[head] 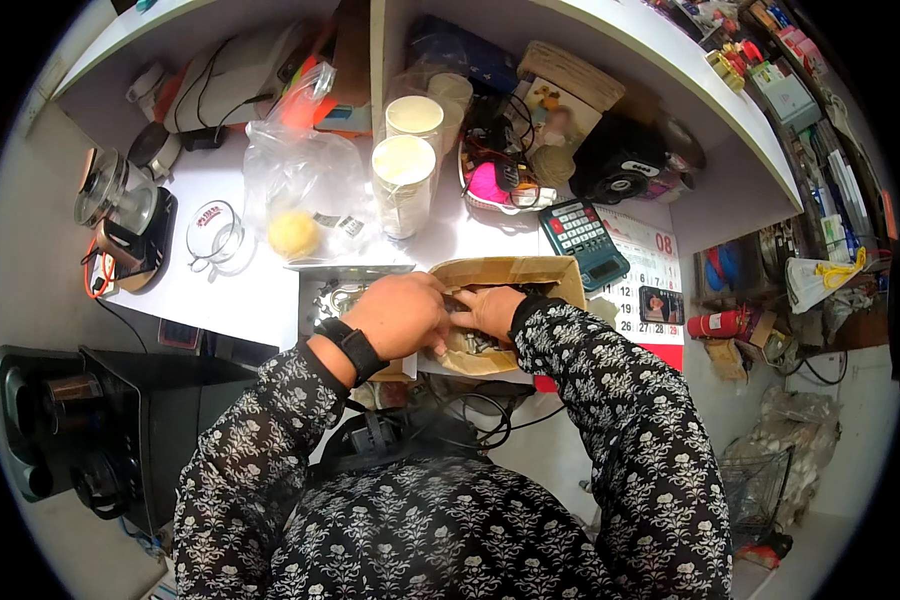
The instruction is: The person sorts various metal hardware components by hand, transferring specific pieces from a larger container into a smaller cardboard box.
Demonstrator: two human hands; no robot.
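Note:
An open cardboard box (pixel 506 268) sits at the desk's front edge, with small metal parts (pixel 487 343) inside. My right hand (pixel 491 311) reaches into it from the right, its fingertips among the contents. Over the box's left side is my left hand (pixel 403 311), wearing a black wrist strap, its fingers bent down near the right hand's fingertips. A small dark piece shows between the two hands; which hand touches it is unclear. Left of the cardboard box, partly under my left hand, a shallower open box (pixel 319 279) contains shiny metal pieces (pixel 339 298).
Behind the boxes stand stacked paper cups (pixel 403 187) and a clear plastic bag (pixel 300 161) with a yellow round thing. A glass mug (pixel 215 234) and a kettle (pixel 124 196) are left. A calculator (pixel 585 244) and a phone (pixel 661 305) lie right, on a calendar (pixel 637 330).

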